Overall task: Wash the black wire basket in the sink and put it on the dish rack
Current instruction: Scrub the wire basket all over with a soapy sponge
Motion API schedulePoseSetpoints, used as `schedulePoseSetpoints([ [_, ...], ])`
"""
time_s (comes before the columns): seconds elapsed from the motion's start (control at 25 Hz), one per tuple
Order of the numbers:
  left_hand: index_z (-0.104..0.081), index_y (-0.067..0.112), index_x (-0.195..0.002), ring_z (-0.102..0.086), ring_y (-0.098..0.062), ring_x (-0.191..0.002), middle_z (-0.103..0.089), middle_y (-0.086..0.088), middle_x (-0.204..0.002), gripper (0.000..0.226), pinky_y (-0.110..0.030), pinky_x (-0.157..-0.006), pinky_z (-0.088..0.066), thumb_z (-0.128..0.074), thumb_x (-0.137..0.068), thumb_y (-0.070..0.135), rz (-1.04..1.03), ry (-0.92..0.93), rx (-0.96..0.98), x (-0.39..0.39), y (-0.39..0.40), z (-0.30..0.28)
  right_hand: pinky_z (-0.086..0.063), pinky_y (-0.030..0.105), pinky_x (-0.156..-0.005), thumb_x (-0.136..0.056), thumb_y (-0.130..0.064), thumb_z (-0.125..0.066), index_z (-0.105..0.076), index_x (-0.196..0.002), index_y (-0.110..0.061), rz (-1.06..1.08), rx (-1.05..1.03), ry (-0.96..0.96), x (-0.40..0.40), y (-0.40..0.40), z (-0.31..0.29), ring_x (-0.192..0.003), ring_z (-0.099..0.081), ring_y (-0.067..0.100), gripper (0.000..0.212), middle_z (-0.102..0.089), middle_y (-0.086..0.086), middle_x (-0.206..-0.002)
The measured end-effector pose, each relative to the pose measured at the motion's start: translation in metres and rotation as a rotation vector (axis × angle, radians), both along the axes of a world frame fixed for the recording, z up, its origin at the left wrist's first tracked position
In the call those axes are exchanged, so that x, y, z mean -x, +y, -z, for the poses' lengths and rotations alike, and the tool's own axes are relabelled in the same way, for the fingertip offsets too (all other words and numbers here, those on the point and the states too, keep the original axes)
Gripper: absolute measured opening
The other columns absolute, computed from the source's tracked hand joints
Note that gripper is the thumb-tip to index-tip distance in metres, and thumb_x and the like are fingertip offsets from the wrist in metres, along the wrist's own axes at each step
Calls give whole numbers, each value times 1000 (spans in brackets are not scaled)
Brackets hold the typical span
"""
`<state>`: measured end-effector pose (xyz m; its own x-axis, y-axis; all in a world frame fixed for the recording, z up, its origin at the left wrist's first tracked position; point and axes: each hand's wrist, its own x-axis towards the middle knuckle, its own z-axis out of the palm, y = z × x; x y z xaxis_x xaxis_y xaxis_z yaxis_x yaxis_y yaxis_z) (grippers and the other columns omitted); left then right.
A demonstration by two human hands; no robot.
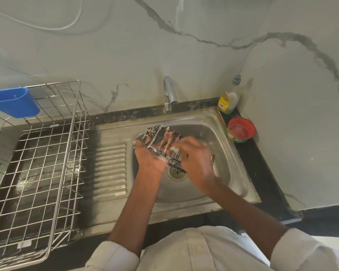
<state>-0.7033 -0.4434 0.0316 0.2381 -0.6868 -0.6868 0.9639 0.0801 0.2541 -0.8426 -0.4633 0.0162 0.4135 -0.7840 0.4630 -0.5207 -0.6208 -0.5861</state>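
Dim, soft light — blurred, wide-angle warp.

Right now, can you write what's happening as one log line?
stage: soaping | left hand: holds black wire basket | right hand: rubs basket | place: sink | dish rack: waiting

One wire basket, two hands, one dish rack, one bottle, one tub.

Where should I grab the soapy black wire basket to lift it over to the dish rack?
Grip the black wire basket by its raised top rim wire, coming from above on the left, the dish rack side. Open wires let fingers hook through despite the suds.
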Motion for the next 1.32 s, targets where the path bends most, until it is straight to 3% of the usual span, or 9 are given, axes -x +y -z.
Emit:
schedulePoseSetpoints([
  [0.08,-63,-1,-136,-75,-41,-105,-77,-30,-111,77,-53,-86,-63,-32,-110,65,14,5,-2,-3,2,1,-60,34,-61,-77,21,-66,-81,-102,-14,-86,45,38,3,12,2,-77,-69,17,46,-75,2,-94],
  [0.2,-66,1,-131,-76,-41,-108,-77,-30,-109,72,-53,-90,-62,-35,-110,62,22,3,-15,-5,5,3,-58,21,-66,-83,17,-65,-82,-99,-12,207,-114,-85,-8,-12,-11,-75,-70,11,37,-78,3,-94],
  [0.36,-69,-1,-109,-76,-42,-97,-76,-31,-109,60,-56,-98,-58,-38,-110,50,-22,78,-2,-18,7,-4,-56,16,-74,-80,18,-69,-81,-98,-13,-12,-87,7,-16,26,1,-80,-70,11,38,-78,-1,-95],
  [0.56,-66,2,-128,-69,-45,-124,-69,-32,-132,54,-68,-110,-48,-37,-110,44,-95,115,25,-28,8,8,-51,17,-72,-90,7,-67,-78,-110,-15,433,-355,10,-2,29,13,-89,-71,17,32,-78,2,-105],
  [0.76,-64,4,-130,-71,-46,-115,-70,-34,-123,54,-71,-108,-49,-34,-113,45,-167,182,17,-40,8,11,-35,-9,-73,-79,22,-63,-77,-107,-5,210,-195,20,-27,49,15,-87,-71,19,42,-76,8,-103],
  [0.96,-57,9,-145,-73,-46,-111,-68,-33,-128,46,-72,-103,-52,-40,-110,35,-230,167,1,-24,3,13,-34,1,-61,-94,7,-59,-77,-111,-16,586,-482,48,18,22,34,-91,-70,16,34,-76,1,-109],
  [1.08,-61,6,-140,-74,-43,-110,-72,-32,-123,51,-67,-95,-58,-35,-113,40,-191,146,4,-9,-4,12,-52,14,-64,-89,9,-61,-80,-101,-17,285,-349,-33,-12,20,17,-82,-67,8,34,-77,-2,-100],
  [1.16,-66,-1,-122,-79,-39,-89,-78,-30,-98,52,-51,-74,-66,-35,-115,40,-149,113,4,0,-4,9,-51,6,-67,-87,8,-58,-80,-96,-12,91,-190,-93,-26,3,3,-78,-67,6,31,-76,2,-96],
  [1.32,-68,-6,-100,-73,-41,-94,-77,-31,-89,60,-53,-84,-59,-35,-115,43,-85,98,7,15,-2,-3,-47,5,-73,-82,14,-63,-80,-96,-8,187,-214,-162,-17,-43,-13,-81,-70,17,31,-76,6,-95],
])
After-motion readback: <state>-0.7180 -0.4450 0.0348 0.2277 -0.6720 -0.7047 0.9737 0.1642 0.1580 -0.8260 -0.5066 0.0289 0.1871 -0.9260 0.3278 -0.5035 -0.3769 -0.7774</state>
